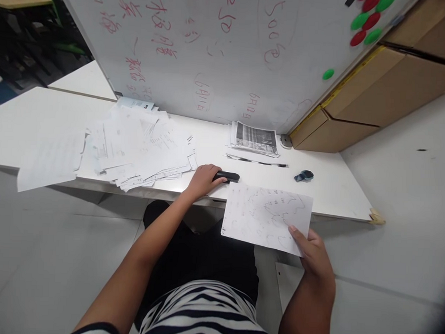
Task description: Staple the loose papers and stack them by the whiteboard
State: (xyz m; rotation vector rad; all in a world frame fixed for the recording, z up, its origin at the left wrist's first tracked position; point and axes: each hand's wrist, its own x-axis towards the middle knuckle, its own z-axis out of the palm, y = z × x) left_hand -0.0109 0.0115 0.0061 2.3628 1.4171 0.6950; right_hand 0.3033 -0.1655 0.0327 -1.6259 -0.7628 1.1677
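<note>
My left hand (204, 181) rests at the front of the white desk, its fingers closed round one end of a black stapler (227, 176). In my right hand (312, 248) is a sheet of paper (266, 217) with handwriting on it, pinched at its lower right corner between thumb and fingers. The paper hangs partly over the desk's front edge, just right of the stapler. Whether it is one sheet or more I cannot tell. Left of my left hand lies a loose, spread-out pile of papers (135, 144).
A stack of printed sheets (256, 139) sits against the whiteboard (233, 65). A dark blue wristwatch-like object (304, 175) lies to the right. Cardboard boxes (378, 94) stand at the right. One sheet (53, 158) overhangs the desk's front edge (345, 215) at the left.
</note>
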